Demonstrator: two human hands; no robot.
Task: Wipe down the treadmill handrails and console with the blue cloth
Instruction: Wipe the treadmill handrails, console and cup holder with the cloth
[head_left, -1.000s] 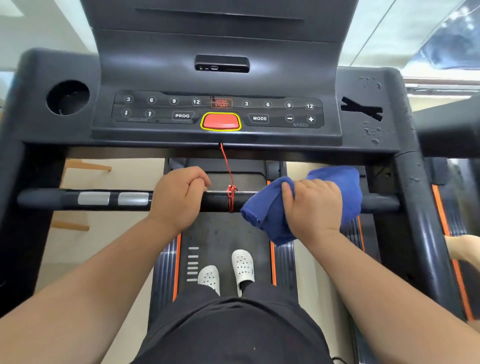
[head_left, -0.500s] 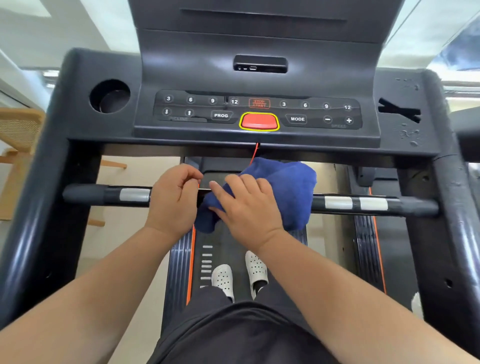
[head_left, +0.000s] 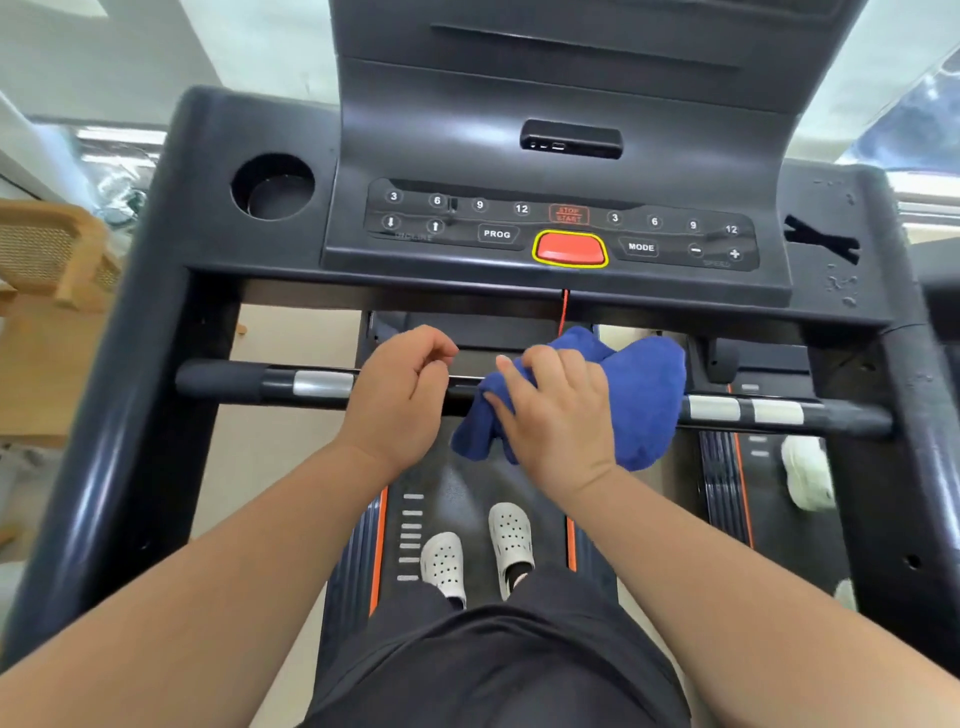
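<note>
Right hand (head_left: 556, 421), centre frame: grip closed over the cloth (head_left: 644, 395), fingers curved round it, clamping it onto the bar (head_left: 753, 413). The cloth is bunched and draped over the bar's middle. Most of it sticks out right of the hand, and one tail hangs below on the left. Makes sense to me: wrapped round the tube, one pass can clean the top and underside together.

Left hand (head_left: 400, 395) is just beside it, left of centre, at the same bar. Its fingers are loosely curled, and I can't tell whether that grip clasps the bar or only rests there. I read it as a brace, so I don't lean while the other hand rubs.

The hands nearly touch, so I judge the wipe is on the middle stretch. The left hand has to clear off before the cloth can go further left.

The cord (head_left: 563, 312) drops from under the stop button (head_left: 570, 249) and vanishes behind the cloth. That's a snag risk: tug it and the key may pop.

Console (head_left: 467, 130) fills the upper frame. Droplets (head_left: 841, 286) sit on its right wing, middle right, so I'd say the console is not yet wiped. My guess is it comes after the bar.
</note>
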